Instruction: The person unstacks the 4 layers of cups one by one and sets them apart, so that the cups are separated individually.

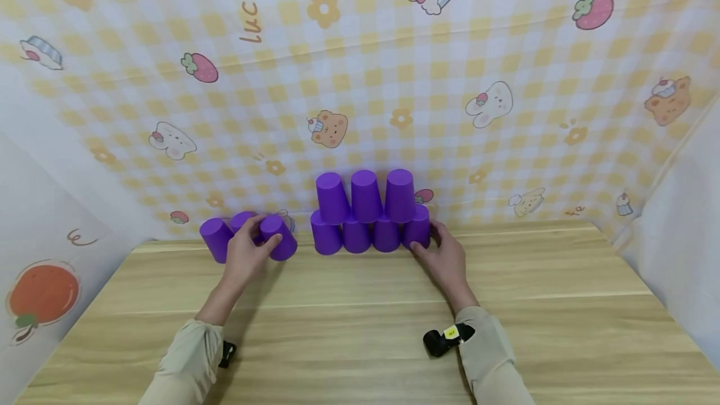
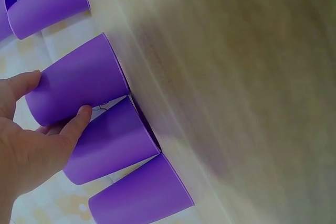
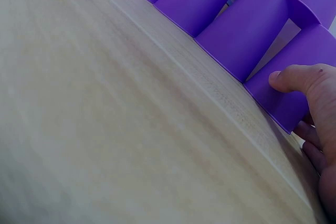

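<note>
Upside-down purple cups stand along the back of the table. My left hand [image 1: 246, 256] grips a purple cup [image 1: 281, 242] between thumb and fingers; in the left wrist view this cup [image 2: 79, 80] has its rim at the tabletop. Two more cups stand to its left, one [image 1: 215, 239] plainly seen and one [image 1: 243, 220] partly behind the hand. To the right rises a two-level stack: three cups [image 1: 366, 197] on a lower row of several cups [image 1: 356, 236]. My right hand [image 1: 448, 262] holds the lower row's rightmost cup [image 3: 294, 61], thumb in front, other fingers partly hidden.
A wooden table [image 1: 337, 330] spreads in front of the cups. Behind them hangs a yellow checked cloth [image 1: 360, 80] with printed cartoons, close to the stack. White side walls [image 1: 686, 205] flank the table. A black wrist camera [image 1: 441, 339] sits at the right sleeve.
</note>
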